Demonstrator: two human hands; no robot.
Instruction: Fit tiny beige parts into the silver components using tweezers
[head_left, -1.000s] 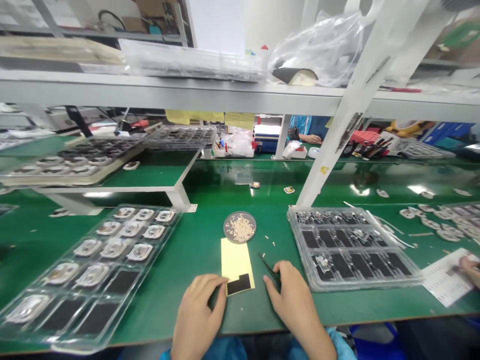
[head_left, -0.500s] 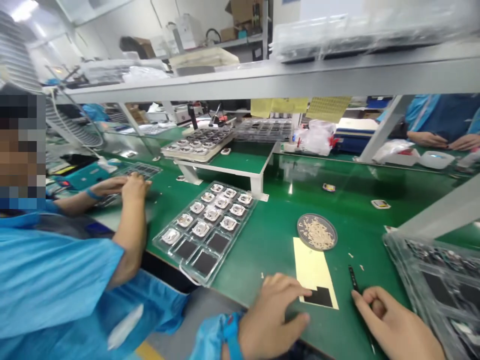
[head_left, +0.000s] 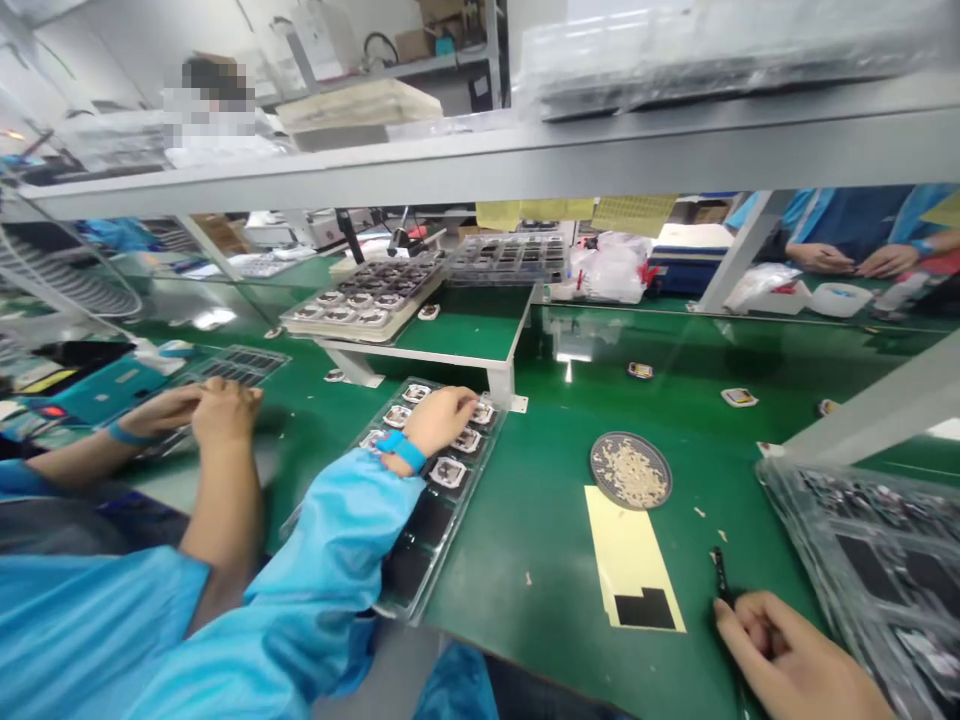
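Observation:
My left hand point(head_left: 439, 420) reaches across a clear plastic tray point(head_left: 457, 520) of square white-framed parts point(head_left: 449, 472). Its fingers are bent together over the far right parts; what they grip, if anything, is hidden. My right hand point(head_left: 787, 650) rests low on the right, thumb and fingers closed round slim black tweezers point(head_left: 720, 575). Between the hands lies a yellow paper strip point(head_left: 622, 540) with a black patch point(head_left: 645, 608) at its near end. A round grey dish point(head_left: 596, 478) of small beige pieces point(head_left: 631, 472) stands at the strip's far end.
A co-worker's hands point(head_left: 217, 410) work at the left. A white-legged stand point(head_left: 501, 385) with filled trays point(head_left: 360, 300) rises behind my tray. Stacked clear trays point(head_left: 825, 560) and a slanted post point(head_left: 862, 400) bound the right. A shelf beam point(head_left: 480, 155) crosses above.
My left hand has left the black patch on the yellow strip and moved left and away from me, over the tray. My right hand still holds the tweezers. The view has shifted slightly right.

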